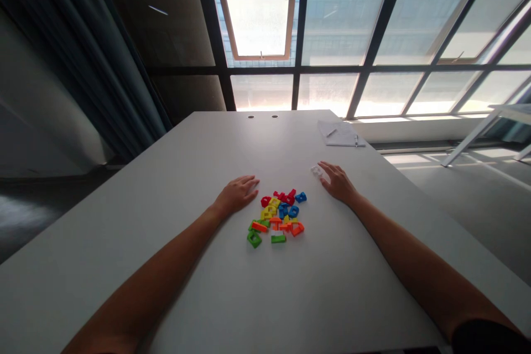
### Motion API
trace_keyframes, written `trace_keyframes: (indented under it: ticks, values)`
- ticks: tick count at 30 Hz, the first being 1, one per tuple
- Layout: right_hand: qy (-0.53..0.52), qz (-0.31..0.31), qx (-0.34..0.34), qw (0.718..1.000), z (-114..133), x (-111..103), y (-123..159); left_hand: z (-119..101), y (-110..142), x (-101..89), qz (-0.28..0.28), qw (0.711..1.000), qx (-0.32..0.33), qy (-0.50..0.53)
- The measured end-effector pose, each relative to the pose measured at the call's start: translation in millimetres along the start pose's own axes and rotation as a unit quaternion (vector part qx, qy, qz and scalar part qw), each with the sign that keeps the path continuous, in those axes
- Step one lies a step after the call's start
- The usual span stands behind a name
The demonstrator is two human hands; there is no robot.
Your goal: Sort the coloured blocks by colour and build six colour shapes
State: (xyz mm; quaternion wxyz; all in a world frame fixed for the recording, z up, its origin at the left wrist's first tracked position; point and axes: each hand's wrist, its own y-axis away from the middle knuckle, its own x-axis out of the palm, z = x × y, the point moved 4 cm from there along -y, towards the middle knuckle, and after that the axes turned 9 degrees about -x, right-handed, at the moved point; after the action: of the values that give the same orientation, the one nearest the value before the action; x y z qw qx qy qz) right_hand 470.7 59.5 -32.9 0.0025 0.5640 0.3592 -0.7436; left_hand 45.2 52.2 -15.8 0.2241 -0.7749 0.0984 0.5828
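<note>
Several small plastic pieces (279, 214) in red, blue, yellow, orange and green lie in a loose pile in the middle of a grey table (174, 188). My left hand (237, 193) rests flat on the table just left of the pile, fingers stretched out and holding nothing. My right hand (338, 181) lies palm down to the right of the pile, fingers extended. Its fingertips touch or nearly touch a small clear piece (317, 170) lying on the table.
A sheet of paper with a pen (341, 134) lies at the table's far right corner. Two small round holes (263, 116) sit near the far edge. Large windows rise behind the table; dark curtains hang at left.
</note>
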Motion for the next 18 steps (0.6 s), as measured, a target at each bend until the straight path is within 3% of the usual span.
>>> trace_keyframes:
  ticks: [5, 13, 16, 18]
  values:
    - [0.025, 0.070, 0.042, 0.996, 1, 5, -2, 1, 0, 1.0, -0.005, 1.000, 0.003, -0.002]
    - [0.042, 0.048, 0.070, 0.995, 11, -10, -4, 0, -1, 0.7, 0.004, 1.000, 0.001, -0.006]
    - [0.028, -0.014, 0.019, 0.999, 23, -20, -6, 1, 0, 1.0, -0.003, 1.000, 0.001, -0.001]
    - [-0.024, -0.047, -0.073, 0.996, 43, -27, -7, 2, 0, 1.5, -0.010, 1.000, 0.001, 0.002]
